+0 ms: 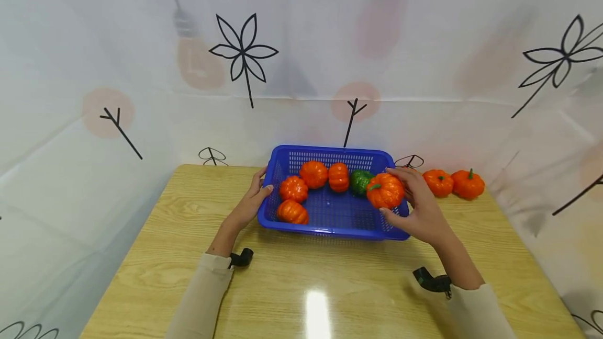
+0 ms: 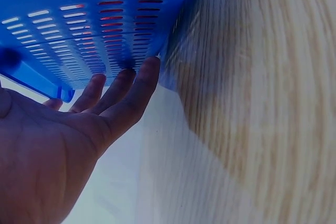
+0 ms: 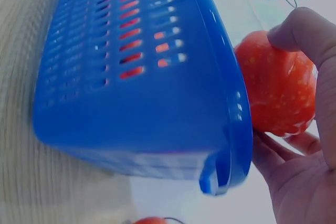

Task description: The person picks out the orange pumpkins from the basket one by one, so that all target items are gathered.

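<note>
A blue plastic basket (image 1: 330, 232) with slotted walls stands on the table. My left hand (image 1: 247, 203) holds its left side, thumb over the rim; in the left wrist view the fingers (image 2: 142, 90) touch the slotted outer wall. Between thumb and fingers, my right hand (image 1: 419, 211) grips a small orange pumpkin (image 1: 387, 192) with a green stem, over the basket's right end. The right wrist view shows this pumpkin (image 3: 278, 87) beside the rim. Inside the basket lie several orange pumpkins (image 1: 313, 174) and a green one (image 1: 360, 182), partly hidden behind the held pumpkin.
Two more orange pumpkins, one nearer the basket (image 1: 439, 183) and one farther right (image 1: 468, 184), sit at the table's back right. A patterned white cloth (image 1: 301, 67) hangs behind the wooden table (image 1: 278, 286). Black wrist devices are worn on both arms.
</note>
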{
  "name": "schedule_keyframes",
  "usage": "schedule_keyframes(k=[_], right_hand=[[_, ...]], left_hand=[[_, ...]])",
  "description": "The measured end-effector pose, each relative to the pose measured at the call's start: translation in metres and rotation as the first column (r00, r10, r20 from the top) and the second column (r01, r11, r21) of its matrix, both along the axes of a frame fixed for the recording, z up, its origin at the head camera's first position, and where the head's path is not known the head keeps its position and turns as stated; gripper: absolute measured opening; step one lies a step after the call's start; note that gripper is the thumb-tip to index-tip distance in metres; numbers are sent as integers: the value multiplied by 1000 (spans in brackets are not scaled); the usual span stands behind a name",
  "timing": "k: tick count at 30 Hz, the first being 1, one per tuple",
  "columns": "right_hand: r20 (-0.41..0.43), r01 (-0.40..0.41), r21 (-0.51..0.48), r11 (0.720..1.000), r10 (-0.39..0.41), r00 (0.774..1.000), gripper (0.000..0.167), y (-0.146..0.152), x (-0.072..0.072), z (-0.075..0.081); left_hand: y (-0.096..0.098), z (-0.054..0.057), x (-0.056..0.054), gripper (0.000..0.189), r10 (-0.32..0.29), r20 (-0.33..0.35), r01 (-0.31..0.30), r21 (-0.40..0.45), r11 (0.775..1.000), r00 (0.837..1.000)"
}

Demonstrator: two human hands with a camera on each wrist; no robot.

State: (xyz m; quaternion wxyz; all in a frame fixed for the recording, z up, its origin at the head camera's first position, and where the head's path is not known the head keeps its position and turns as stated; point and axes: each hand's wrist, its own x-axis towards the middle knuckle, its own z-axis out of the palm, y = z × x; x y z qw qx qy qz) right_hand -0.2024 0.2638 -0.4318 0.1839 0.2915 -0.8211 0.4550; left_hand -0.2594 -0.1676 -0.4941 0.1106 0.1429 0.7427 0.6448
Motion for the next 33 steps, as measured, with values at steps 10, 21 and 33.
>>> schedule_keyframes(k=[10, 21, 33], right_hand=[[31, 33, -179, 983, -28, 999, 93, 23, 3, -2], [95, 138, -318, 938, -113, 989, 90, 39, 0, -12], [112, 289, -247, 925, -269, 957, 87, 65, -9, -35]], left_hand=[[-1, 0, 4, 63, 11, 6, -11, -4, 1000, 1000], [-4, 2, 1, 64, -16, -10, 16, 10, 1000, 1000], [-2, 3, -1, 65, -27, -3, 27, 1, 1000, 1000]])
